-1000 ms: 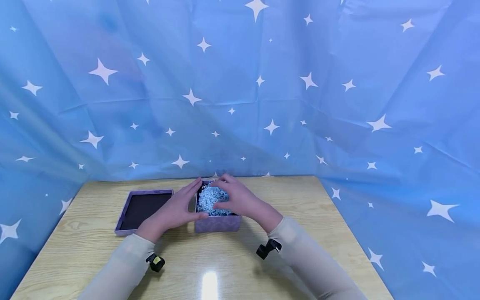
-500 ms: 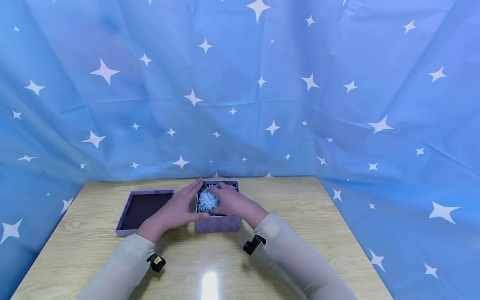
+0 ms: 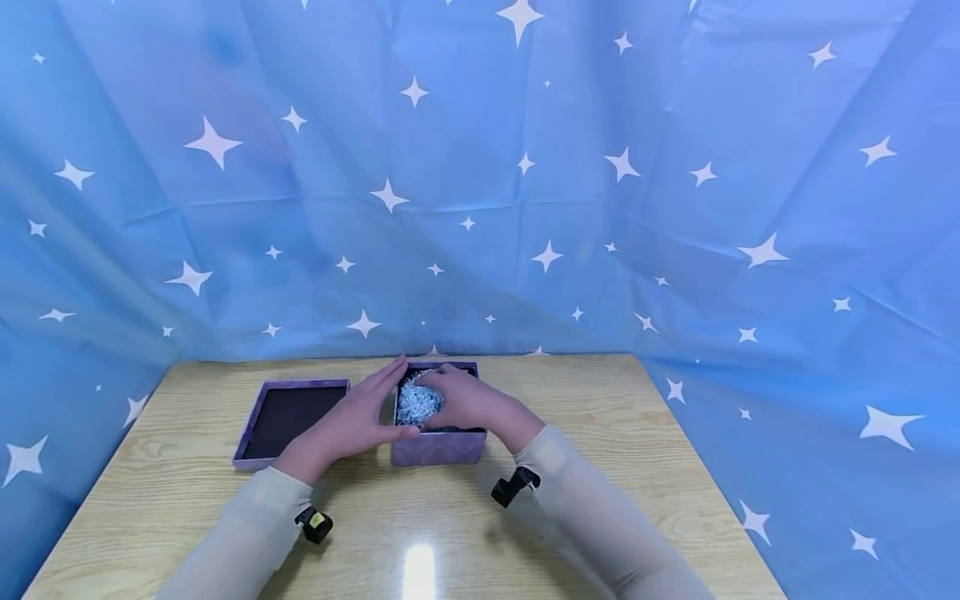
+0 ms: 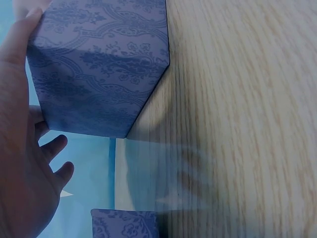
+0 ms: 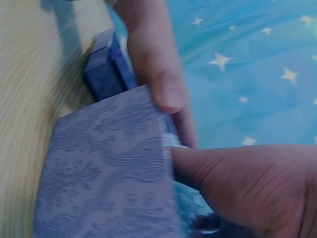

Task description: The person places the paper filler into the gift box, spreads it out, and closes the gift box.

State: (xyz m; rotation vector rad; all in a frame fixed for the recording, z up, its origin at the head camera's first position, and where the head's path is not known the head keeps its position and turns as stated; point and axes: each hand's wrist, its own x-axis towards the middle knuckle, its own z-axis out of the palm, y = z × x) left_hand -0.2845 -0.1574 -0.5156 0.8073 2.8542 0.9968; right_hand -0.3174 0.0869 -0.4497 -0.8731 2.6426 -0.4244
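An open purple patterned box (image 3: 437, 451) stands on the table, with light-blue shredded paper (image 3: 417, 402) inside. My left hand (image 3: 352, 427) holds the box along its left side, thumb at the near corner and fingers reaching to the far corner. In the left wrist view two fingertips extend past the patterned wall (image 4: 99, 64). My right hand (image 3: 471, 400) reaches into the box from the right, thumb and fingers down in the paper. Its thumb (image 5: 190, 163) crosses the rim in the right wrist view. The other right fingertips are hidden, so their hold on the paper is unclear.
The matching lid (image 3: 296, 421), dark inside, lies upturned left of the box. Both rest toward the back of a light wooden table (image 3: 592, 500). A blue star-printed cloth (image 3: 480, 250) hangs behind and beside the table.
My right hand has lowered from above the paper into it, then shifted very slightly right. More of the box's far rim now shows. The left hand holds its place at the box.
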